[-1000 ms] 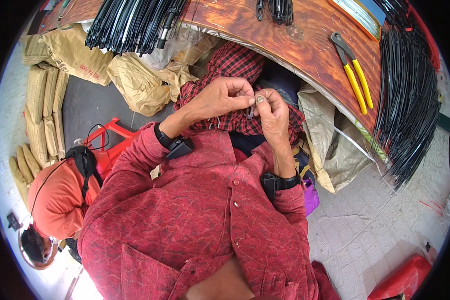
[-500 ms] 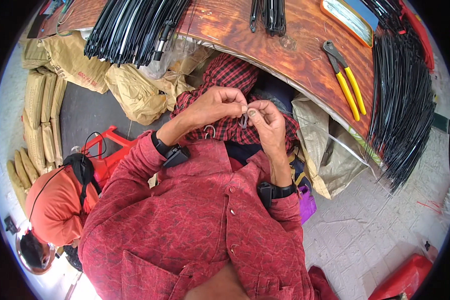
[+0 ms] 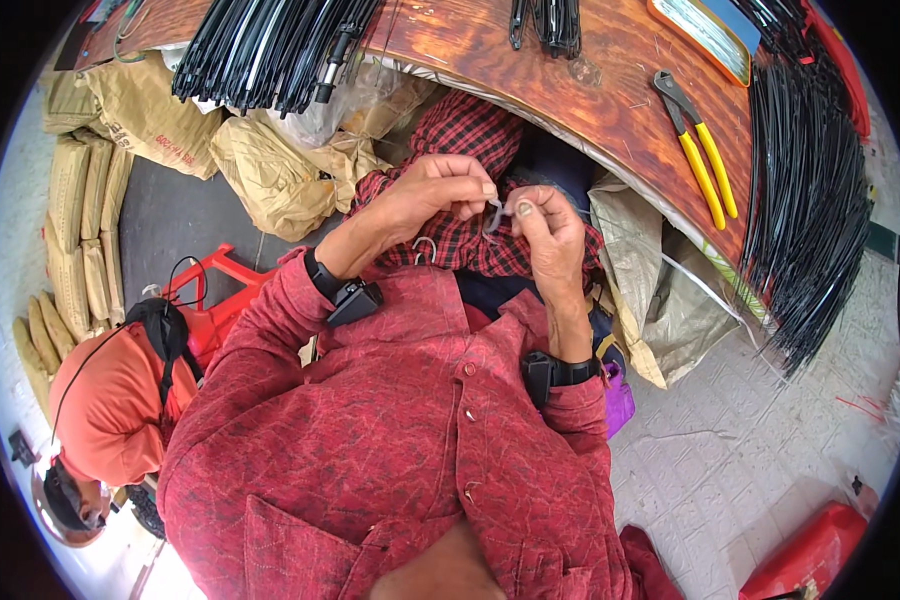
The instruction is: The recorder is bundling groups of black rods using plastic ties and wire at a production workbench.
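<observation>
**A:** What have your hands got?

**B:** Your left hand (image 3: 435, 195) is curled nearly closed, thumb and forefinger pinched on one end of a small bent wire piece (image 3: 494, 214). Your right hand (image 3: 548, 232) meets it from the other side, fingertips closed on the same piece, so it sits between both hands, above your lap and the red checked cloth (image 3: 475, 130).

**A:** Anything else close by?

**B:** A second small wire hook (image 3: 426, 246) shows just below your left hand, against the checked cloth; I cannot tell whether it hangs from anything. You wear a black band on each wrist.

**A:** And further out?

**B:** The wooden table (image 3: 610, 90) curves past in front of you. On it lie yellow-handled pliers (image 3: 698, 150) to your right, a big bundle of black rods (image 3: 810, 210) beyond them, and another black bundle (image 3: 270, 45) to the left. Tan paper sacks (image 3: 270, 170) are stacked under the table edge. A person in an orange top (image 3: 105, 400) sits at your left, near a red frame (image 3: 215, 290).
</observation>
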`<move>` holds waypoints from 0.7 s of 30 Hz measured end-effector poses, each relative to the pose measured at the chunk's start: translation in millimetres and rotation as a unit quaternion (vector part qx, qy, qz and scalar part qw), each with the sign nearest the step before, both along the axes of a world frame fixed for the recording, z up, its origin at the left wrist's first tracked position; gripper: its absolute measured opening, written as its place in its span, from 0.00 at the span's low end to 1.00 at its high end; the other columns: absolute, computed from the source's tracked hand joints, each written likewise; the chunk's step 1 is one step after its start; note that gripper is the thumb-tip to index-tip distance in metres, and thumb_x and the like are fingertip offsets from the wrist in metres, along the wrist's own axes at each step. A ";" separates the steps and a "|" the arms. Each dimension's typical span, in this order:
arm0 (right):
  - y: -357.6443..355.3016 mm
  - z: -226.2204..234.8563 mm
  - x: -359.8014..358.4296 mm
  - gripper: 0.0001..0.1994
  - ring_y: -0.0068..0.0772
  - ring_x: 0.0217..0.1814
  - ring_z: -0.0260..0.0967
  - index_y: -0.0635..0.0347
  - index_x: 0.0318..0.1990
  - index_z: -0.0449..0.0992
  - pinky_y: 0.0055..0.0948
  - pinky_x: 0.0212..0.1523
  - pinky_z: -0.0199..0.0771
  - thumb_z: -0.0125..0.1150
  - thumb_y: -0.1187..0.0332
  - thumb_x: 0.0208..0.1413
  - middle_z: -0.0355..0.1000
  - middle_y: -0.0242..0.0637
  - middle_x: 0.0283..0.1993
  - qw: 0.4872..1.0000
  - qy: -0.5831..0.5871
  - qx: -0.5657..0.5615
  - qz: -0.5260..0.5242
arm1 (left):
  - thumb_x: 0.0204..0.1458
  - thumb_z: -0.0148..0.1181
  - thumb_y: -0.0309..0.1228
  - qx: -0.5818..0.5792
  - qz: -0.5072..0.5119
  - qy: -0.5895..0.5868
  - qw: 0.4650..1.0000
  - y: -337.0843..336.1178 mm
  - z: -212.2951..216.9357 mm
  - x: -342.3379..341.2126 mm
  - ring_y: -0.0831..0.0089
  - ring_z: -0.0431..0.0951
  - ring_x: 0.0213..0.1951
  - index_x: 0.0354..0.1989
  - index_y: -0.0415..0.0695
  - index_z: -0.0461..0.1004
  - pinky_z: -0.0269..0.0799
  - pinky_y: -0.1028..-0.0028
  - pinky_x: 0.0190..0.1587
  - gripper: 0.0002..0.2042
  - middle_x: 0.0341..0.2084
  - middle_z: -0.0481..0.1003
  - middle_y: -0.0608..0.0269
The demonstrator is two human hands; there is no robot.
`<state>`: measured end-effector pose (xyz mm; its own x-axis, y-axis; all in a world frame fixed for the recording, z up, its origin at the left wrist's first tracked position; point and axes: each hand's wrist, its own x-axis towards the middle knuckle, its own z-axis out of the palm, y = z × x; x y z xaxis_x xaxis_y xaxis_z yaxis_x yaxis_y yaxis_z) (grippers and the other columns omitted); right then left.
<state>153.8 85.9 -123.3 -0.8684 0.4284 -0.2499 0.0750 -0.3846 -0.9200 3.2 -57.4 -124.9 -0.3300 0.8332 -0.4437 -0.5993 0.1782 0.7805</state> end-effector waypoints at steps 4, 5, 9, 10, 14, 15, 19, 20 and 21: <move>6.0 -5.5 4.8 0.06 0.15 0.34 0.64 0.63 0.41 0.74 0.18 0.37 0.68 0.56 0.69 0.66 0.76 0.37 0.46 0.998 0.046 -0.042 -0.026 | 0.59 0.61 0.33 -0.006 0.043 -0.054 0.998 -7.8 -6.7 -5.2 0.84 0.74 0.30 0.38 0.44 0.77 0.72 0.81 0.36 0.06 0.27 0.75 0.73; 7.4 -6.6 6.1 0.07 0.15 0.34 0.64 0.63 0.41 0.74 0.19 0.37 0.68 0.56 0.69 0.66 0.76 0.38 0.47 0.996 0.051 -0.056 -0.036 | 0.59 0.61 0.33 -0.004 0.061 -0.080 0.995 -11.3 -13.0 -8.0 0.83 0.74 0.30 0.38 0.44 0.77 0.72 0.80 0.36 0.06 0.27 0.75 0.73; 16.2 -4.8 21.5 0.08 0.21 0.35 0.66 0.61 0.42 0.74 0.24 0.39 0.70 0.58 0.65 0.66 0.75 0.42 0.48 0.989 0.059 -0.104 -0.089 | 0.62 0.56 0.32 0.011 0.124 -0.178 0.976 -30.2 -27.2 -21.3 0.81 0.73 0.30 0.38 0.45 0.73 0.71 0.80 0.36 0.05 0.28 0.72 0.74; 17.2 1.6 26.3 0.08 0.22 0.35 0.66 0.60 0.43 0.72 0.26 0.38 0.69 0.58 0.64 0.66 0.74 0.39 0.44 0.987 0.055 -0.108 -0.104 | 0.63 0.55 0.32 0.024 0.141 -0.207 0.968 -38.5 -35.7 -27.4 0.81 0.72 0.30 0.38 0.45 0.73 0.71 0.79 0.36 0.05 0.28 0.71 0.74; 38.7 19.7 61.9 0.08 0.19 0.30 0.58 0.58 0.43 0.68 0.22 0.33 0.64 0.58 0.66 0.65 0.62 0.28 0.32 0.980 0.095 -0.119 -0.127 | 0.65 0.47 0.29 0.026 0.193 -0.242 0.951 -76.5 -65.9 -57.7 0.80 0.70 0.30 0.38 0.42 0.70 0.72 0.77 0.34 0.07 0.28 0.69 0.71; 46.3 23.6 72.6 0.07 0.18 0.28 0.55 0.58 0.43 0.67 0.21 0.31 0.62 0.58 0.68 0.64 0.56 0.25 0.29 0.975 0.112 -0.131 -0.139 | 0.66 0.45 0.28 0.017 0.204 -0.238 0.949 -86.3 -68.8 -66.5 0.80 0.70 0.30 0.37 0.41 0.69 0.72 0.77 0.34 0.07 0.28 0.69 0.71; 80.8 51.5 129.4 0.09 0.18 0.27 0.54 0.57 0.42 0.62 0.21 0.27 0.63 0.54 0.79 0.58 0.59 0.27 0.32 0.943 0.138 -0.138 -0.271 | 0.68 0.39 0.29 -0.029 0.295 -0.222 0.929 -138.2 -108.2 -104.7 0.79 0.73 0.32 0.51 0.36 0.69 0.74 0.78 0.37 0.13 0.36 0.75 0.64; 94.6 53.4 150.4 0.11 0.18 0.28 0.55 0.57 0.44 0.63 0.21 0.28 0.64 0.54 0.82 0.57 0.59 0.27 0.33 0.931 0.195 -0.169 -0.259 | 0.68 0.38 0.28 -0.044 0.340 -0.212 0.915 -146.2 -114.9 -110.7 0.76 0.74 0.34 0.53 0.33 0.68 0.74 0.77 0.38 0.15 0.40 0.76 0.60; 108.9 54.0 173.4 0.14 0.18 0.28 0.56 0.58 0.45 0.63 0.21 0.29 0.64 0.53 0.84 0.55 0.60 0.28 0.34 0.914 0.253 -0.200 -0.246 | 0.67 0.37 0.27 -0.059 0.383 -0.199 0.900 -152.0 -120.2 -116.8 0.73 0.76 0.37 0.55 0.31 0.67 0.75 0.77 0.39 0.16 0.44 0.76 0.56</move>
<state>327.1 194.8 -69.4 -0.6424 0.7609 -0.0915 -0.5945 -0.5701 -0.5670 -113.6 -209.3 -245.1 -0.5825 0.3689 -0.7243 -0.8100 -0.3386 0.4789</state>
